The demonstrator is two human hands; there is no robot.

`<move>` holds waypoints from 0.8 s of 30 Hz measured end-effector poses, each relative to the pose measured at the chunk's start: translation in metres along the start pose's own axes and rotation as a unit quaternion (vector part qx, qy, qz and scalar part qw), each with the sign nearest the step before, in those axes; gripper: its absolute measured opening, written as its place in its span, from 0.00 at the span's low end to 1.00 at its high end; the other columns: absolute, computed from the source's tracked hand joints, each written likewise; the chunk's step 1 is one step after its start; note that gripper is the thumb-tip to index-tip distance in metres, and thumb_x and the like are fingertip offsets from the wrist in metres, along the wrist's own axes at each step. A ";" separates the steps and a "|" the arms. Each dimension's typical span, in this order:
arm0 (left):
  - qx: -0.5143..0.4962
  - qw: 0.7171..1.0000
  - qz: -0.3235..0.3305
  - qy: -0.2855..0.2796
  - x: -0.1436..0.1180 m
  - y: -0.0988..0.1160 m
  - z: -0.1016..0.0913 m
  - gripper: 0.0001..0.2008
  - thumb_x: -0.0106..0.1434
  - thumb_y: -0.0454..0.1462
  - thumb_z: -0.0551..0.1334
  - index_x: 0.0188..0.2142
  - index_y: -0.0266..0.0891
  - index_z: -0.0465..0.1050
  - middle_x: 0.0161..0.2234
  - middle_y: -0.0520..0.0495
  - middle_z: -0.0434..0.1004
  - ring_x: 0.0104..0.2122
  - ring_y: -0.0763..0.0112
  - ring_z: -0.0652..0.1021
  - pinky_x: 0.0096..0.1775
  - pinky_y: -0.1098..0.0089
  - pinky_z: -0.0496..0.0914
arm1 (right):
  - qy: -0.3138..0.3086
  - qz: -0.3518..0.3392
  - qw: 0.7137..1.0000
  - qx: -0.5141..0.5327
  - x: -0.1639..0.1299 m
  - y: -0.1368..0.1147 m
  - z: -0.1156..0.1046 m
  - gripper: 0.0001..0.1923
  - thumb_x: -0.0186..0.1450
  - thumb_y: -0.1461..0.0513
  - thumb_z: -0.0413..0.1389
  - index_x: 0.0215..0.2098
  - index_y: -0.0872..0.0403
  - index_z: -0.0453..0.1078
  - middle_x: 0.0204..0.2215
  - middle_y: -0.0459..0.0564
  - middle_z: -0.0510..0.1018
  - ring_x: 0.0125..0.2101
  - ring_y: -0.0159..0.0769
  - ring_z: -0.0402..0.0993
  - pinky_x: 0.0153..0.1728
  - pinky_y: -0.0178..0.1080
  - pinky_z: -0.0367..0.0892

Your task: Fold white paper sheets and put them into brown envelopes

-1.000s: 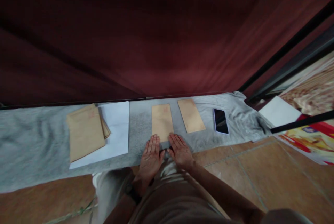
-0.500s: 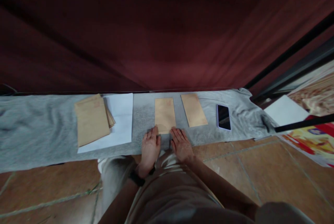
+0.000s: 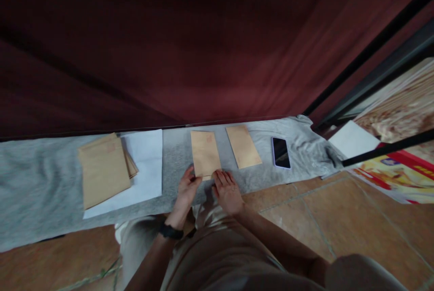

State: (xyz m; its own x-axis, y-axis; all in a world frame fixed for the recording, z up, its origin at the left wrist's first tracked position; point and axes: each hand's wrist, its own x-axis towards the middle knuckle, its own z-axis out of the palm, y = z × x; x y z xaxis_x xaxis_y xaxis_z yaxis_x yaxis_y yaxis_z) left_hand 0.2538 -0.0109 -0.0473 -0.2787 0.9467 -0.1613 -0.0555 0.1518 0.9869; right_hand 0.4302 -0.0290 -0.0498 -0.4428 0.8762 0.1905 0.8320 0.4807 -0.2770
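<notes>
A brown paper envelope [image 3: 205, 152] with a faint reddish mark lies on the grey cloth in front of me. My left hand [image 3: 187, 188] has its fingers curled at the lower left corner, with the thumb by the bottom edge, pinching the envelope there. Flat across the lower right corner rests my right hand [image 3: 228, 191], its fingers stretched out. A second brown envelope [image 3: 243, 146] lies slightly tilted to the right, apart from both hands. Over on the left, a stack of brown envelopes [image 3: 105, 173] sits partly on a white sheet of paper [image 3: 152, 164].
A phone [image 3: 281, 152] with a purple edge lies right of the envelopes on the grey cloth [image 3: 40, 182]. Dark red fabric [image 3: 210, 56] rises behind. At the right stand a black metal bar [image 3: 389, 147] and a colourful printed package [image 3: 400, 173]. Tiled floor [image 3: 291, 214] shows below.
My left hand has gone from lying flat to curling its fingers at the envelope's left corner. The right hand stays flat on the other corner. The view has shifted and tilted slightly.
</notes>
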 end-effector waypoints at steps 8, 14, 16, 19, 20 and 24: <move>0.040 0.998 0.025 -0.037 -0.017 0.036 0.029 0.35 0.57 0.41 0.67 0.63 0.35 0.64 0.27 0.56 0.74 0.30 0.69 0.76 0.39 0.67 0.72 | -0.024 0.056 0.998 -0.018 0.024 -0.001 -0.024 0.25 0.71 0.69 0.48 0.66 0.55 0.65 0.55 0.60 0.78 0.50 0.46 0.77 0.48 0.43 0.73; 0.015 0.997 -0.007 -0.075 -0.025 0.031 0.025 0.34 0.63 0.50 0.65 0.65 0.38 0.64 0.44 0.44 0.78 0.41 0.66 0.79 0.41 0.66 0.75 | 0.044 0.084 0.990 0.101 0.020 0.018 -0.031 0.21 0.73 0.68 0.46 0.60 0.55 0.71 0.51 0.59 0.80 0.48 0.43 0.80 0.48 0.41 0.75; 0.031 0.997 -0.035 -0.063 -0.024 0.022 0.024 0.34 0.63 0.51 0.65 0.64 0.38 0.65 0.45 0.42 0.78 0.40 0.65 0.79 0.39 0.66 0.75 | 0.081 0.125 0.967 0.205 0.021 0.022 -0.030 0.16 0.74 0.64 0.47 0.50 0.54 0.76 0.45 0.57 0.83 0.42 0.43 0.82 0.44 0.41 0.76; 0.037 0.996 -0.054 -0.060 -0.020 0.012 0.029 0.36 0.61 0.49 0.67 0.64 0.37 0.65 0.41 0.44 0.79 0.38 0.67 0.80 0.40 0.66 0.75 | 0.123 0.219 0.868 0.430 0.023 0.021 -0.026 0.13 0.71 0.55 0.53 0.38 0.52 0.78 0.32 0.51 0.84 0.32 0.41 0.82 0.37 0.41 0.77; 0.027 0.996 -0.055 -0.066 -0.019 0.010 0.031 0.37 0.61 0.49 0.67 0.65 0.37 0.63 0.39 0.45 0.79 0.37 0.67 0.80 0.40 0.66 0.75 | 0.126 0.246 0.818 0.504 0.024 0.018 -0.023 0.13 0.68 0.53 0.56 0.38 0.52 0.77 0.31 0.49 0.84 0.31 0.40 0.81 0.36 0.40 0.78; 0.002 0.995 -0.048 -0.092 -0.020 0.011 0.039 0.42 0.62 0.46 0.66 0.71 0.37 0.52 0.33 0.49 0.80 0.32 0.66 0.81 0.37 0.66 0.75 | 0.106 0.302 0.663 0.677 0.022 0.005 -0.010 0.15 0.58 0.51 0.65 0.37 0.51 0.77 0.32 0.46 0.84 0.31 0.38 0.81 0.37 0.41 0.79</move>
State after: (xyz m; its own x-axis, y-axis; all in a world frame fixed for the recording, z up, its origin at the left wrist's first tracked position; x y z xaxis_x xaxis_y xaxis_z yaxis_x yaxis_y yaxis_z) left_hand 0.2962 -0.0171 -0.0330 -0.0920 0.9639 -0.2498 -0.0693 0.2440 0.9673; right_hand 0.4278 -0.0075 -0.0376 0.0119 0.9677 -0.2520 -0.2896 -0.2379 -0.9271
